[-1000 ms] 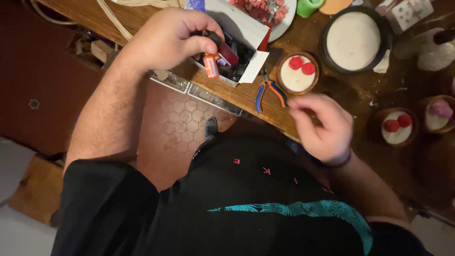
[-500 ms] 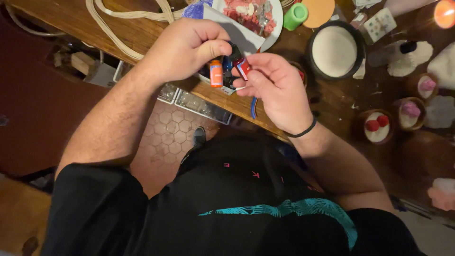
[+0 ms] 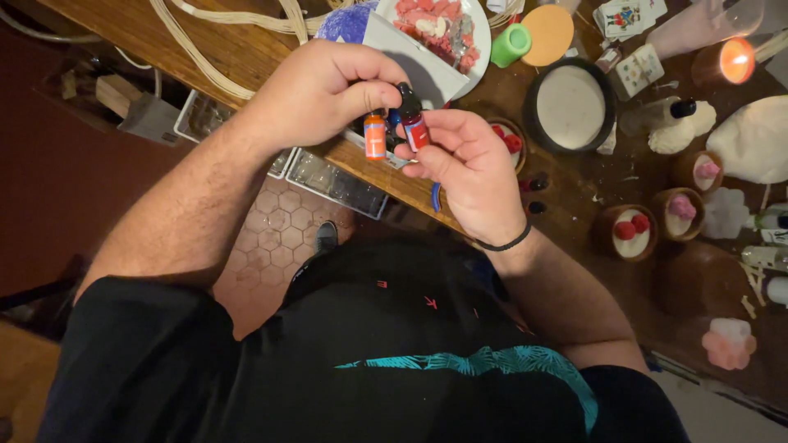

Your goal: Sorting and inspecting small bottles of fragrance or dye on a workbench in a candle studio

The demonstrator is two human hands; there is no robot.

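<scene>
My left hand (image 3: pixel 324 92) holds a small orange dropper bottle (image 3: pixel 375 136) upright by its top, just over the front edge of the wooden table (image 3: pixel 205 37). My right hand (image 3: pixel 472 168), with a black band on the wrist, grips a small red dropper bottle (image 3: pixel 413 123) with a black cap between thumb and fingers. The two bottles sit side by side, and my left thumb reaches the red bottle's cap. Behind my hands a white box (image 3: pixel 410 61) is partly hidden.
A plate of pink pieces (image 3: pixel 443 29), a green cup (image 3: pixel 510 45), a black pot of white wax (image 3: pixel 570 107), small cups with red balls (image 3: pixel 628 231), a lit candle (image 3: pixel 735 59) and pale cords (image 3: pixel 213 41) crowd the table. Clear trays (image 3: pixel 332 176) hang under its edge.
My right hand came from the right side over to my left hand and took hold of the red bottle. My left hand lifted slightly with the orange bottle. The camera view shifted.
</scene>
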